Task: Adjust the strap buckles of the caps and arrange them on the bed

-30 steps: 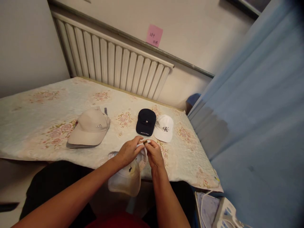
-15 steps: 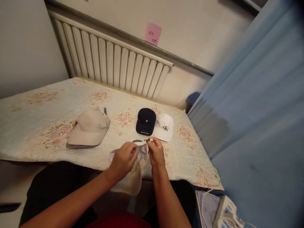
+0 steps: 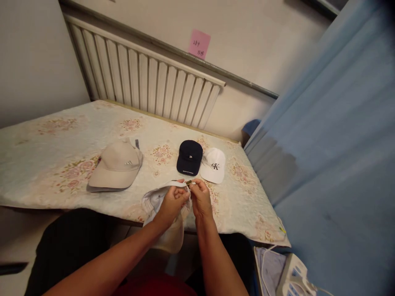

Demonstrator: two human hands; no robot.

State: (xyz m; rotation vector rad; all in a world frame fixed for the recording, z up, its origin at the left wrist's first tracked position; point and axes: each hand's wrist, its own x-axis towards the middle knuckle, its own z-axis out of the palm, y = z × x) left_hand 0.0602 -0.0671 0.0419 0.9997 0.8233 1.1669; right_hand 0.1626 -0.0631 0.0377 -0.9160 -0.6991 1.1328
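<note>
A pale baseball cap (image 3: 152, 201) lies upside down at the bed's near edge, its brim hanging toward my lap. Its white back strap (image 3: 173, 184) runs to a small brass-coloured buckle (image 3: 189, 182). My left hand (image 3: 173, 205) pinches the strap just left of the buckle, fingers closed. With thumb and fingers closed, my right hand (image 3: 201, 199) grips the strap end at the buckle's right side. My hands hide part of the cap. Beyond them sit a navy cap (image 3: 189, 158) and a white cap (image 3: 213, 166) with black letters, side by side.
On the left, a beige cap (image 3: 119, 164) rests on top of another cap. A floral cover (image 3: 160, 154) spreads over the bed. Behind stands a radiator (image 3: 145, 78); a blue curtain (image 3: 321, 144) hangs at right. A white power strip (image 3: 294, 275) is at lower right.
My left hand has moved right and slightly up along the strap, closer to the buckle and my right hand. The buckle has shifted slightly left. The other caps stay put.
</note>
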